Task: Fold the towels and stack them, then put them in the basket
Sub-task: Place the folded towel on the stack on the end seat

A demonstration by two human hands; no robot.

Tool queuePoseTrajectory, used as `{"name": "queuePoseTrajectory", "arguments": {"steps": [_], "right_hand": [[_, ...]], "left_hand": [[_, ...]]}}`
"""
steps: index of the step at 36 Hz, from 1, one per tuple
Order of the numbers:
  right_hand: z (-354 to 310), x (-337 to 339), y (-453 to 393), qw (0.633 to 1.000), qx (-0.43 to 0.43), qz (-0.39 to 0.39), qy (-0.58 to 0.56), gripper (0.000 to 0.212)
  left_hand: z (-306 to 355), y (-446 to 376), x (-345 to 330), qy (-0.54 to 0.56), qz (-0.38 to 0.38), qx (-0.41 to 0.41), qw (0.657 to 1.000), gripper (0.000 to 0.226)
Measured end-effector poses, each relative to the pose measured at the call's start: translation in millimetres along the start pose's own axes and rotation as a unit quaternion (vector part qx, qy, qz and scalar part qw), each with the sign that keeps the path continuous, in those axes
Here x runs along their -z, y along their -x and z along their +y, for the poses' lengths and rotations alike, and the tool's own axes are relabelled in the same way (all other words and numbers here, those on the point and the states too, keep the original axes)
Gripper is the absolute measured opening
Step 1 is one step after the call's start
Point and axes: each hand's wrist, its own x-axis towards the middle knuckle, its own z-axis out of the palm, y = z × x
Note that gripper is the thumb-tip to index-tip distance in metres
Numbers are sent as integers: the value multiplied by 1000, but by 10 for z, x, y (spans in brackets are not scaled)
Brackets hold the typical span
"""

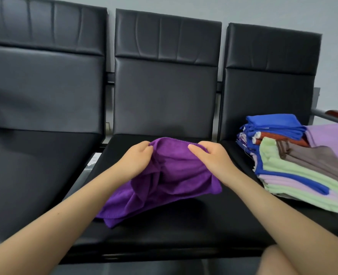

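Purple towel held up by its far edge

Left hand [137, 159] and right hand [209, 157] each pinch the purple towel [164, 185]; it hangs crumpled toward the middle seat's [184, 225] near edge

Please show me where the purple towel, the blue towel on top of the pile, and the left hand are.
purple towel [170, 175]: head view, its bunched middle.
blue towel [273, 121]: head view, its top face.
left hand [135, 158]: head view, back of the hand.

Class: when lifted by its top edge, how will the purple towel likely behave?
Probably floppy: the purple towel sags in loose folds below where the left hand and right hand pinch it. Likely light, since fingertip pinches hold it up. Its napped surface suggests little slipping.
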Motion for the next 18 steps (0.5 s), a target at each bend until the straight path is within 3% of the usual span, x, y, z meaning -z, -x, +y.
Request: {"name": "queuePoseTrajectory", "arguments": {"steps": [3,9,12,18], "right_hand": [[2,15,33,995,26,-50,85,30],[47,-22,48,978,55,-82,182,13],[59,-34,42,980,46,-61,181,15],[153,64,19,983,-10,-47,178,24]], "left_hand": [[-18,59,72,23,7,14,1000,33],[-3,187,180,-123,47,-36,991,46],[-24,176,277,-145,86,-72,983,42],[-215,88,508,-139,40,-77,987,31]]}}
